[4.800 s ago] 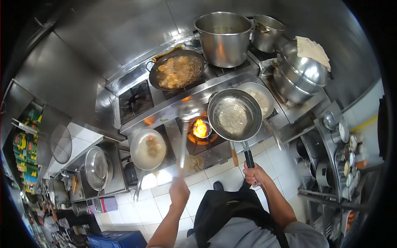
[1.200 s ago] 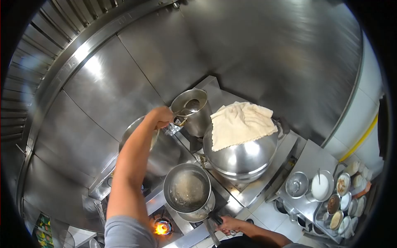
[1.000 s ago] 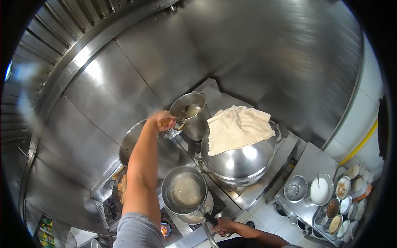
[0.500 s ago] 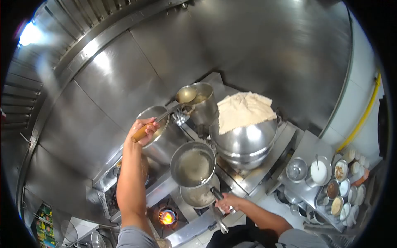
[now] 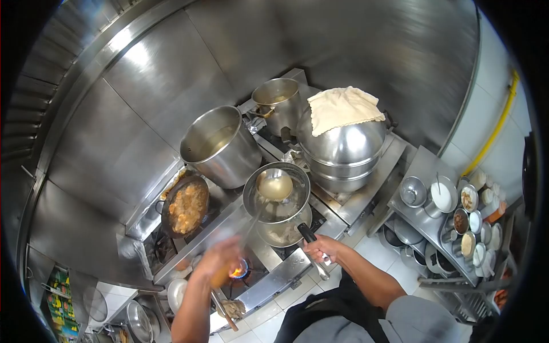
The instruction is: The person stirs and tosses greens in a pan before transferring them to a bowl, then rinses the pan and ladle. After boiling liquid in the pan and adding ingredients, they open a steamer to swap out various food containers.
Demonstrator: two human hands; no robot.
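My left hand [image 5: 220, 258], blurred by motion, is closed around the wooden handle of a metal ladle [image 5: 274, 184]. The ladle's bowl holds pale liquid and overlaps the inside of a deep saucepan [image 5: 306, 194]. That saucepan hangs tilted on its black handle [image 5: 306, 231], which my right hand [image 5: 321, 247] grips. Directly beneath is a second pan [image 5: 297, 235] with liquid and pale pieces in it, its metal handle passing under my right hand. A lit burner [image 5: 240, 270] glows close beside my left hand.
Behind stand a tall stockpot [image 5: 237, 163] and a smaller pot [image 5: 290, 114], both with liquid. A cream cloth [image 5: 346, 108] drapes over a domed steamer [image 5: 343, 151]. Orange-brown food fills a dark wok [image 5: 166, 220] at left. Bowls of ingredients crowd a side counter [image 5: 409, 220] at right.
My left hand has brought the ladle from above the back pots down and toward me, over the saucepan. My right hand keeps its grip on the handle. The view has shifted.
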